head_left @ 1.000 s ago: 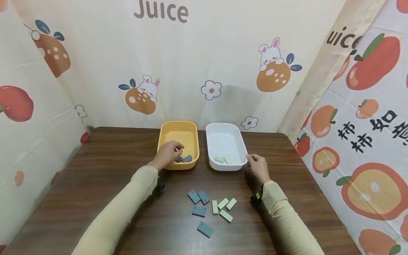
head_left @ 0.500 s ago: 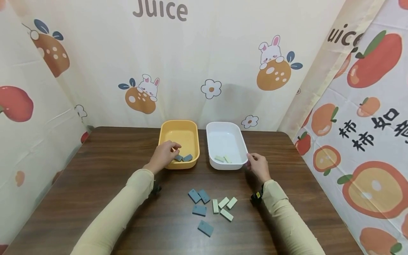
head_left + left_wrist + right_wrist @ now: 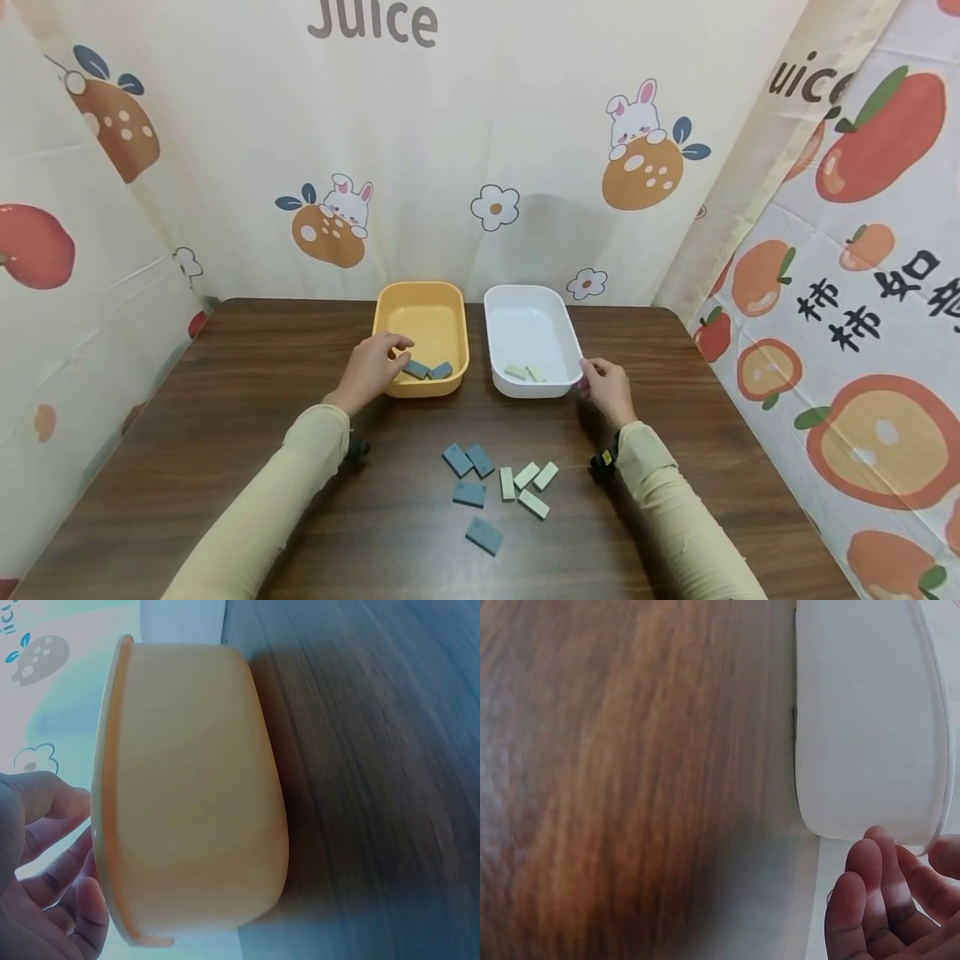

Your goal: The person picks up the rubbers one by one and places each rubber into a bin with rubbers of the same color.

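My left hand [image 3: 366,372] is over the left rim of a yellow plastic bin [image 3: 424,390], its thumb and fingers curved and apart with nothing between them. Two flat blue-grey blocks [image 3: 441,371] lie inside near the front wall. In the left wrist view, fingertips show right at the rim of the yellow bin [image 3: 195,787]. At the front right corner of a white bin [image 3: 534,392], my right hand [image 3: 611,395] pinches the rim. The right wrist view has the thumb at the lip and fingers below it. Two pale green blocks [image 3: 516,371] lie in the white bin.
On the brown wooden table [image 3: 225,433], nearer the front, are several loose blue-grey blocks [image 3: 483,536] and several pale green blocks [image 3: 533,504], grouped by colour. A printed curtain [image 3: 435,142] hangs right behind the bins, and another stands along the right side.
My left hand has drawn back leftward from over the inside of the yellow bin to its left rim, uncovering more of the blocks there. The right hand has stayed at the white bin's corner.
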The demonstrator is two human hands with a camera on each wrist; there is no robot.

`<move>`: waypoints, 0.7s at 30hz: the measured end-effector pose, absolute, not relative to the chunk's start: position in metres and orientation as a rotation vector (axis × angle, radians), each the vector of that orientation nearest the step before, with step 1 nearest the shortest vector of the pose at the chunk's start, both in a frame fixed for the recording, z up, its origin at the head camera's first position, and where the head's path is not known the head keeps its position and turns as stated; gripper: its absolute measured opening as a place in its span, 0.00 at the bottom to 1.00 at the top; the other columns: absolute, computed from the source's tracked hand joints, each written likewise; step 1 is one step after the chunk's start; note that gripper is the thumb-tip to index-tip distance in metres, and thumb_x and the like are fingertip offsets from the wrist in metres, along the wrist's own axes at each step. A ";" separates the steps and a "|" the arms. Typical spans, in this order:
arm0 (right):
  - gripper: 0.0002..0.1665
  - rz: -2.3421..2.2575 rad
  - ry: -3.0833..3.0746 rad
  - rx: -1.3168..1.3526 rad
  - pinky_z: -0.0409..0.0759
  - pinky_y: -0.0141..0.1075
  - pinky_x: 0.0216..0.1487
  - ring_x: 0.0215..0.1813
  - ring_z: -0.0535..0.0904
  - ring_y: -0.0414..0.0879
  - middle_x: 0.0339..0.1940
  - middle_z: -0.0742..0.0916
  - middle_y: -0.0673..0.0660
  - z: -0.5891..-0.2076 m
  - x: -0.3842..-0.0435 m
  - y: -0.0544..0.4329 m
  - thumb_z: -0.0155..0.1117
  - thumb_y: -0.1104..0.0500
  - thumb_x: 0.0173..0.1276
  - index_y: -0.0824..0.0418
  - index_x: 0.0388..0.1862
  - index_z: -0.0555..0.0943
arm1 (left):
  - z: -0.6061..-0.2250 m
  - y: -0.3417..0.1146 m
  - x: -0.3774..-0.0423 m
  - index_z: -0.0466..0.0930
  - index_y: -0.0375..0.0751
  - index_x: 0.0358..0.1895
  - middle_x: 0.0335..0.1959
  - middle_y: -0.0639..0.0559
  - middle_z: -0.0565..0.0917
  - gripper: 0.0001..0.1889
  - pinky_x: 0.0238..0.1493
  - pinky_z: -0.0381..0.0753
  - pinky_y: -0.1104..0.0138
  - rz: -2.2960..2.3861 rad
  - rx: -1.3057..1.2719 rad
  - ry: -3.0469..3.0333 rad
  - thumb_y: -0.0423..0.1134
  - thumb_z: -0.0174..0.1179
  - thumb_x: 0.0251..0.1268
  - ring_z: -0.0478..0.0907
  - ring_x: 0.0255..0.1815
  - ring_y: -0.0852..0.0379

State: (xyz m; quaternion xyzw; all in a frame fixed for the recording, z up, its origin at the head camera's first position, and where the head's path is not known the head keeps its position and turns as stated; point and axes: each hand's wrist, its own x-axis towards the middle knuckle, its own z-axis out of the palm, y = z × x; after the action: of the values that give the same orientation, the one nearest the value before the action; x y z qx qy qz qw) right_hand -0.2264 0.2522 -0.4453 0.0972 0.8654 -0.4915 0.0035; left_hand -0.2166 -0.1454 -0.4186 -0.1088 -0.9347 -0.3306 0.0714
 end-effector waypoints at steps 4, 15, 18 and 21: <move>0.23 -1.553 2.713 0.300 0.78 0.31 0.27 0.23 0.78 0.41 0.25 0.84 0.57 -0.446 -0.227 0.252 0.52 0.51 0.76 0.70 0.50 0.80 | -0.419 -0.153 -0.215 0.85 0.37 0.50 0.43 0.43 0.83 0.13 0.42 0.80 0.56 -0.965 -0.313 -2.786 0.36 0.60 0.66 0.78 0.39 0.48; 0.23 -1.566 2.696 0.302 0.79 0.32 0.28 0.24 0.78 0.43 0.25 0.84 0.58 -0.443 -0.227 0.251 0.52 0.51 0.76 0.71 0.50 0.80 | -0.423 -0.168 -0.213 0.84 0.36 0.51 0.47 0.38 0.79 0.14 0.41 0.76 0.55 -0.973 -0.123 -2.759 0.36 0.60 0.66 0.76 0.39 0.46; 0.22 -1.566 2.696 0.315 0.78 0.32 0.28 0.24 0.78 0.42 0.25 0.84 0.57 -0.442 -0.226 0.250 0.52 0.52 0.76 0.70 0.50 0.80 | -0.426 -0.171 -0.210 0.82 0.34 0.53 0.47 0.37 0.76 0.16 0.41 0.74 0.55 -0.993 -0.057 -2.758 0.37 0.59 0.66 0.74 0.39 0.46; 0.22 -1.565 2.698 0.317 0.78 0.31 0.28 0.24 0.78 0.42 0.25 0.84 0.57 -0.442 -0.226 0.250 0.52 0.52 0.76 0.70 0.50 0.80 | -0.429 -0.173 -0.207 0.81 0.34 0.54 0.46 0.38 0.76 0.17 0.43 0.74 0.54 -0.980 -0.018 -2.771 0.37 0.59 0.65 0.74 0.40 0.45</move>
State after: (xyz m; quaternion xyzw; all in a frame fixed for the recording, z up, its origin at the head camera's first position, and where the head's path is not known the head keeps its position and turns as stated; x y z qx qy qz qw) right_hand -0.2258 0.2502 -0.4418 0.1013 0.8605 -0.4992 0.0034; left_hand -0.2074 -0.1734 -0.4295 -0.0061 -0.9379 -0.3319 0.1010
